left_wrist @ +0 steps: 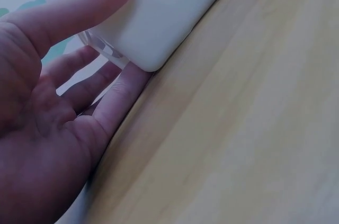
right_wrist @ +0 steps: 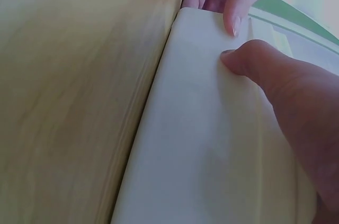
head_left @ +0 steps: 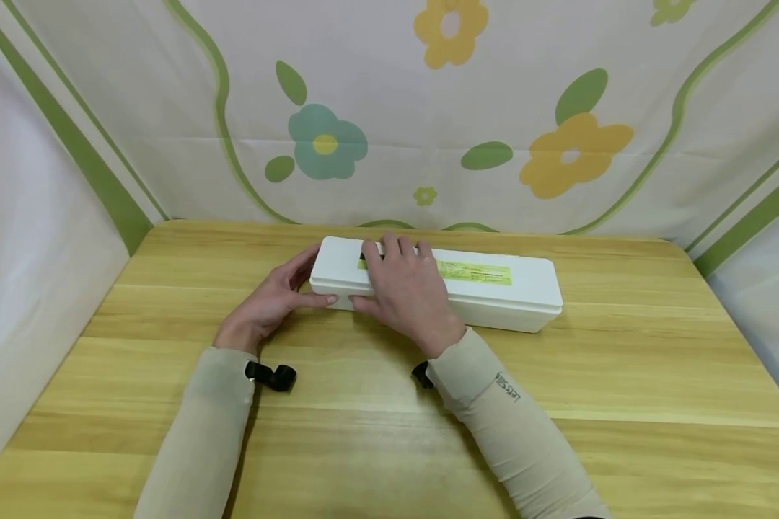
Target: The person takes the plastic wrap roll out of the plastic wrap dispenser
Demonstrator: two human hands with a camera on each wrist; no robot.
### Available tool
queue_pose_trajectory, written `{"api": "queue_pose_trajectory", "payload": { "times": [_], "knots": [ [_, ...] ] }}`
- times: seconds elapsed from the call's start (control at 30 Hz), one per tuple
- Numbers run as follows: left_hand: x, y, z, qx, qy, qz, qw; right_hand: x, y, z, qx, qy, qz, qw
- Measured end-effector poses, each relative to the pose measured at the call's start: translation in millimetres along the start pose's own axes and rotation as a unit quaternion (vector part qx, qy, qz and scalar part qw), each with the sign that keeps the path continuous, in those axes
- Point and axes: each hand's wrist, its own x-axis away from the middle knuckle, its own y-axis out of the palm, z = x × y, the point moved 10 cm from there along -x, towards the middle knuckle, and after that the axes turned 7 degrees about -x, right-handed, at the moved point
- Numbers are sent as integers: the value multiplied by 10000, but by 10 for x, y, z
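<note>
A long white lidded box [head_left: 503,311] lies on the wooden table, with a yellow-green printed label [head_left: 474,272] on its lid. My left hand [head_left: 269,301] holds the box's left end, thumb against the front wall and fingers around the end. In the left wrist view, the fingers of that hand [left_wrist: 63,113] reach the lower corner of the box [left_wrist: 164,23]. From above, my right hand [head_left: 410,292] grips across the lid, left of the middle. Its thumb [right_wrist: 254,62] presses the front wall just below the lid's rim, close to the left thumb; its fingertips lie over the label.
The wood-grain table [head_left: 363,447] has rounded back corners. Behind it hangs a white cloth [head_left: 396,108] with flower and leaf prints, and more cloth stands at both sides. Black straps with small devices [head_left: 273,376] sit at both wrists.
</note>
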Motion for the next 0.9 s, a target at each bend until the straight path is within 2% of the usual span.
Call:
{"api": "queue_pose_trajectory", "payload": {
  "times": [0.37,0.53,0.73,0.9],
  "knots": [
    [-2,7,-10,-35,-22,2,10000,26,-7,-3,102,-98,7,9999],
    [-13,32,-20,-79,55,34,9999,47,40,9,219,-101,-246,9994],
    [-18,24,-41,-129,95,77,9998,41,79,29,17,48,-520,9986],
    [6,-2,-50,-171,43,82,9998,27,60,25,-64,91,-443,9990]
  ]
}}
